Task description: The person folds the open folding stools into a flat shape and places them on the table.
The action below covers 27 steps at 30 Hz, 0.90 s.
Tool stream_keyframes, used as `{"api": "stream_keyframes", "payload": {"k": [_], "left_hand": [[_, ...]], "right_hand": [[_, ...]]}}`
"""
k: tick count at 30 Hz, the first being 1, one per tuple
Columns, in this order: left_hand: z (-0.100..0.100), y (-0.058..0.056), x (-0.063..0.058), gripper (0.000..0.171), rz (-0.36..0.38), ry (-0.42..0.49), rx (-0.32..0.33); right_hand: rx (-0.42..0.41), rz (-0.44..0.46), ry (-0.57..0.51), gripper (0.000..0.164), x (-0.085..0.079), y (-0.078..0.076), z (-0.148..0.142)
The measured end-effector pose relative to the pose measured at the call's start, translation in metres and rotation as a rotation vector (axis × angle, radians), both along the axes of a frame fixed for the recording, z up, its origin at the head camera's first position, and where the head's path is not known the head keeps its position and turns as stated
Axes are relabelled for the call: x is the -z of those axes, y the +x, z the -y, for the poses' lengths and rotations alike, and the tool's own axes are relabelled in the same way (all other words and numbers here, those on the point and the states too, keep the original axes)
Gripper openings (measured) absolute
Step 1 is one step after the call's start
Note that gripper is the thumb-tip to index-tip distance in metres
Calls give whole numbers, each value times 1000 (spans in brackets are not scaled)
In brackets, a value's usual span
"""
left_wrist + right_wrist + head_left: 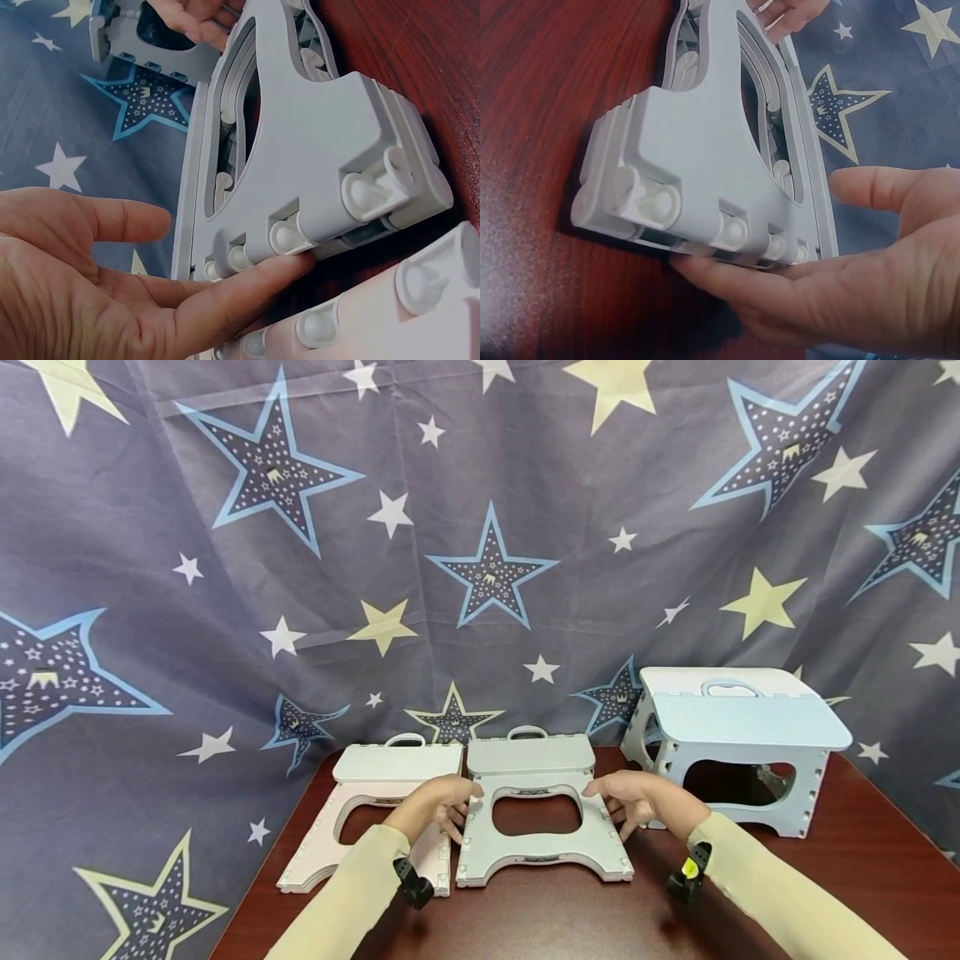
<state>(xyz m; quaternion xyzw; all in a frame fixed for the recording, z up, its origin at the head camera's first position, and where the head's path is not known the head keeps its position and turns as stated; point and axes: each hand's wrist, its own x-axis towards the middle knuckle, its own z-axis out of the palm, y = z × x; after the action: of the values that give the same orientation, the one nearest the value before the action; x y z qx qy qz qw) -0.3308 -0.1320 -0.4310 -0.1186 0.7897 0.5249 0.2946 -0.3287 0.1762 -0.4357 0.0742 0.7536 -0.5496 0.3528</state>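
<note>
A grey-white folded step stool lies flat on the table, its handle toward the curtain. My left hand is at its left side; in the left wrist view the fingers run straight along the hinged edge, and the thumb stands apart from the stool. On the opposite side is my right hand. Its fingers reach along the lower edge in the right wrist view, with the thumb raised off the surface. Neither hand is closed round the stool.
A pale pink folded stool with a white top lies close beside my left hand. Toward the right stands an unfolded light blue stool on its legs. The reddish-brown table meets a star-patterned curtain behind.
</note>
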Motion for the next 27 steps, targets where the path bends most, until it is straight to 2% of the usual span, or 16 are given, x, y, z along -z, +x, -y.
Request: {"api": "stream_keyframes", "payload": {"k": [9, 27], "left_hand": [[1, 0, 1, 59, 3, 7, 7], [1, 2, -2, 61, -15, -15, 16]], "right_hand": [[-2, 17, -6, 78, -1, -1, 0], [4, -25, 34, 66, -5, 1, 1]]}}
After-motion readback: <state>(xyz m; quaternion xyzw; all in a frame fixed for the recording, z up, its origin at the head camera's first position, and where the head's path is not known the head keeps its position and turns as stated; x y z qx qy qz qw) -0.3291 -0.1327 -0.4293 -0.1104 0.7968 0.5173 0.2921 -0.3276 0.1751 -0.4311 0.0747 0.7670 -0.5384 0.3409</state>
